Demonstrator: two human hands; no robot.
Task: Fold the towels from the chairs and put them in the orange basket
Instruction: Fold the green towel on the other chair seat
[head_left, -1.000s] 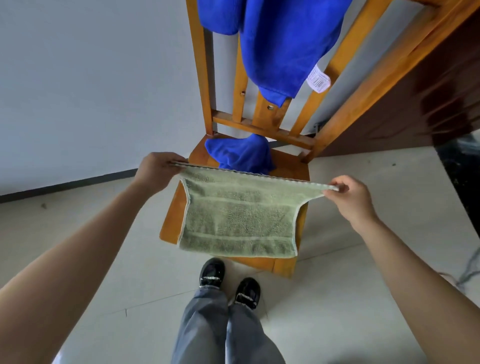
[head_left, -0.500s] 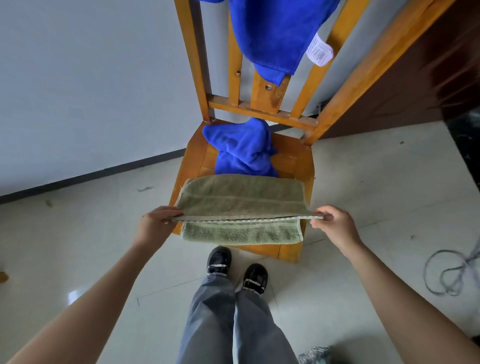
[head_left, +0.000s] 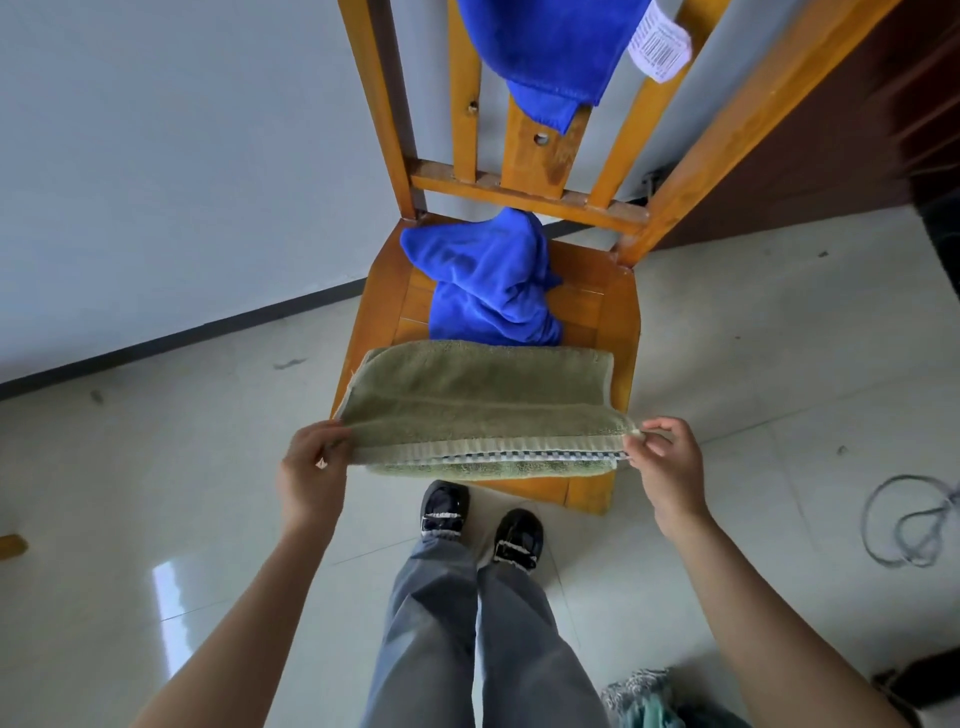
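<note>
A green towel (head_left: 483, 400) lies folded over on the front of the wooden chair's seat (head_left: 613, 322). My left hand (head_left: 311, 467) pinches its near left corner and my right hand (head_left: 667, 467) pinches its near right corner, holding the top layer's hem over the lower layer. A crumpled blue towel (head_left: 488, 286) sits on the seat behind it. Another blue towel (head_left: 550, 47) with a white label hangs over the chair back. The orange basket is not in view.
The chair stands against a pale wall (head_left: 182, 156), with a dark wooden panel (head_left: 841, 130) to its right. A grey cable (head_left: 914, 519) loops on the tiled floor at right. Some cloth (head_left: 644, 696) shows at the bottom edge. My feet stand just before the seat.
Both hands brought the towel's top edge down and toward me, laying the hanging towel onto the seat and folding it in half. The view tilted downward.
</note>
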